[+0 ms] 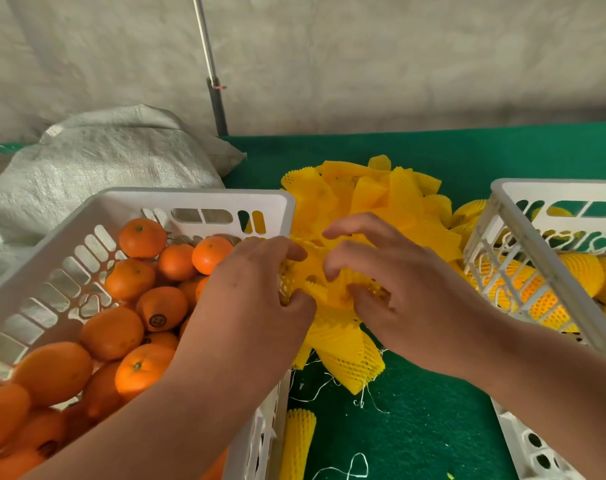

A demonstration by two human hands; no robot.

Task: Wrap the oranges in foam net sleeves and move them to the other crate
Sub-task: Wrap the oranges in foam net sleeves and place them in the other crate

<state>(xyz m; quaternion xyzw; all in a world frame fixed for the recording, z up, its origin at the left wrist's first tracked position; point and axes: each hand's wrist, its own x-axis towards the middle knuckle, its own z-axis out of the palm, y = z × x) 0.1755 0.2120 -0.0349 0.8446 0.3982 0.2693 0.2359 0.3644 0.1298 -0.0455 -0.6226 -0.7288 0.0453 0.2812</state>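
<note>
A white crate (197,197) on the left holds several bare oranges (111,332). Between the two crates lies a pile of yellow foam net sleeves (374,192) on the green table. My left hand (256,289) and my right hand (402,292) meet over the pile, both pinching one yellow foam net sleeve (324,271) and stretching it between the fingers. Whether an orange sits inside that sleeve is hidden by the fingers. The white crate on the right (537,258) holds several oranges wrapped in yellow sleeves (578,275).
A white woven sack (104,161) lies behind the left crate. A metal pole (213,88) stands against the grey tarp wall. One rolled sleeve (298,441) and loose white threads (350,469) lie on the green cloth (415,427) near the front.
</note>
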